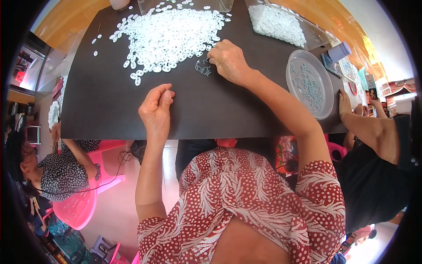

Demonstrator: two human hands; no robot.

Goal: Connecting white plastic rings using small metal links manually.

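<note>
My left hand point(156, 108) hovers over the near part of the dark table, thumb and fingers curled together. Whatever it may hold is hidden. Farther off and to the right, my right hand point(228, 61) is closed, fingertips pointing down at the edge of a big heap of small white oval plastic pieces with holes point(176, 35). Its fingertips are partly hidden, so I cannot see what is between them. Just beside these fingertips lies a small cluster of grey screw-like pins point(202, 67). A few white pieces point(136, 78) lie loose at the heap's near left edge.
On the right, a round clear plastic dish point(323, 103) holds more grey-blue pins. A clear bin of white pieces point(277, 24) stands at the far right, near a purple-capped container point(339, 51). Another person's arm point(367, 127) rests at the right edge; someone sits at left.
</note>
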